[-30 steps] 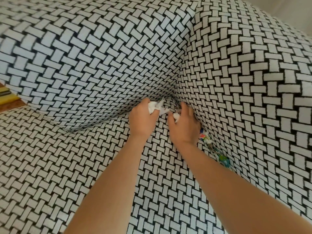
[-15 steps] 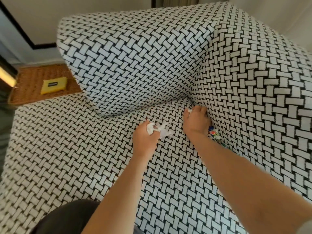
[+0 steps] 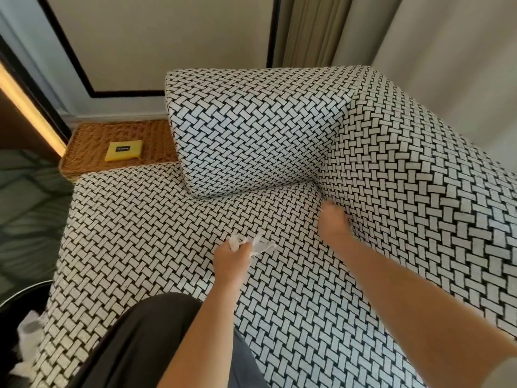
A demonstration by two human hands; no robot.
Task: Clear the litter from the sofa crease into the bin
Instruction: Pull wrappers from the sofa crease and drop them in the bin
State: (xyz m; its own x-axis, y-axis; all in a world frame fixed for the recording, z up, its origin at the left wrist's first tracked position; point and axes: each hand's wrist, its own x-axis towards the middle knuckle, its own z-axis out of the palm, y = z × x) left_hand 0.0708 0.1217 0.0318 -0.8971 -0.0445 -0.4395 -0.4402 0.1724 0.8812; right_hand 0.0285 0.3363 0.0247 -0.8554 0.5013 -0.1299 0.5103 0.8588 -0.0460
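My left hand [image 3: 230, 257] is closed around crumpled white and clear wrappers [image 3: 258, 243], held just above the sofa seat [image 3: 145, 233]. My right hand [image 3: 334, 222] reaches into the crease [image 3: 321, 193] between the seat and the right-hand cushion, its fingers pressed against the fabric; whether it holds anything is hidden. The black bin [image 3: 19, 309] stands at the lower left beside the sofa, with white litter [image 3: 29, 337] inside.
A back cushion [image 3: 251, 135] leans behind the seat. A woven tray [image 3: 92, 141] with a yellow packet [image 3: 124, 150] sits at the seat's far left end. My dark-trousered knee [image 3: 145, 340] rests on the seat's front.
My head has pulled back, bringing bin and wall into view. My left hand has drawn the wrappers away from the crease toward me. My right hand stays at the crease.
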